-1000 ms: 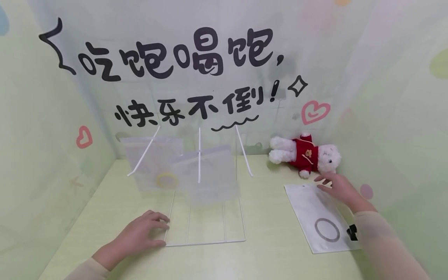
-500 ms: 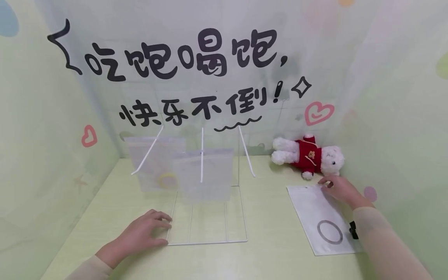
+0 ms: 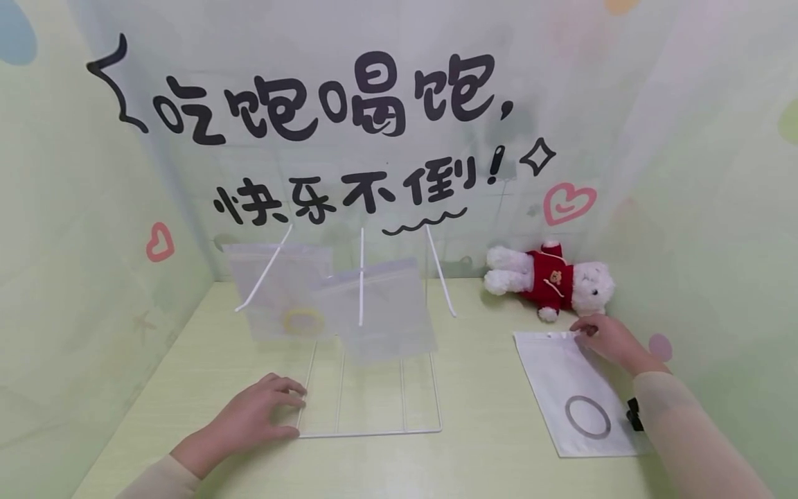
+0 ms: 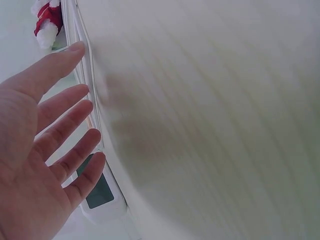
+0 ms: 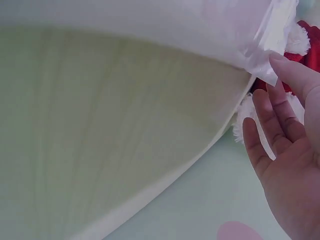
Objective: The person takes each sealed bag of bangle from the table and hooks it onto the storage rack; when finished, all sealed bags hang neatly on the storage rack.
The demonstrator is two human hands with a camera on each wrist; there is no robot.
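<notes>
My left hand lies by the left front corner of a white wire display rack, fingers relaxed, thumb and fingertips touching its base wire. In the left wrist view the fingers are spread, with nothing in the palm. My right hand pinches the top right corner of a white zip bag with a grey ring printed or seen on it. The right wrist view shows that bag corner between thumb and fingers, slightly raised. Two translucent zip bags hang on the rack: one bag at left, another bag on the middle prong.
A white plush bear in a red hoodie lies at the back right. The rack's right prong carries no bag. A small black object sits beside the right sleeve. Printed cloth walls enclose the table.
My right fingers have closed on the zip bag's upper right corner. The bag on the middle prong sways. My left hand has stayed at the rack's base; the head view shifted slightly.
</notes>
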